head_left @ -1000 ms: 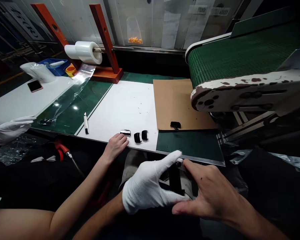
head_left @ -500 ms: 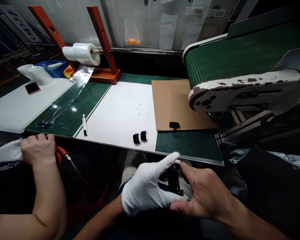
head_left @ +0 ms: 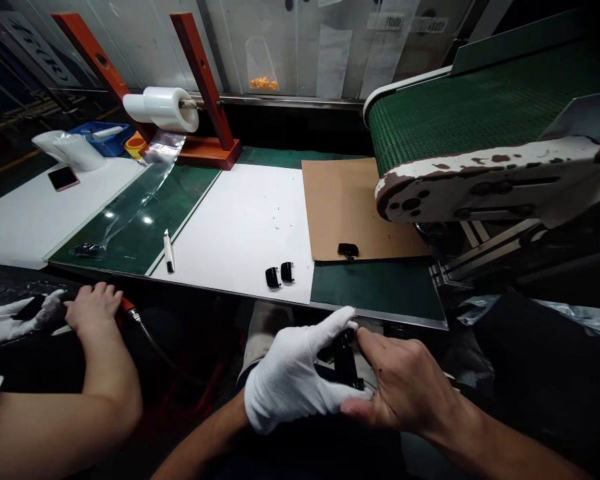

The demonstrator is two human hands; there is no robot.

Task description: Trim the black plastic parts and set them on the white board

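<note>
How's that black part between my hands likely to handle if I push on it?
The black part is likely stiff, since its edges look straight. Its glossy highlights suggest it may slip against the gloved left hand.

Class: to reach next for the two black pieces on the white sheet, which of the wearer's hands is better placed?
Probably the left hand, nearer the black pieces; the right hand lies farther off, beyond the held black part.

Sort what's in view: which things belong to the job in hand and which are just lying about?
Probably the job's:
black part, held by left hand and right hand
two black pieces on the white sheet
black piece on the cardboard

Apparently just lying about:
knife
phone
</note>
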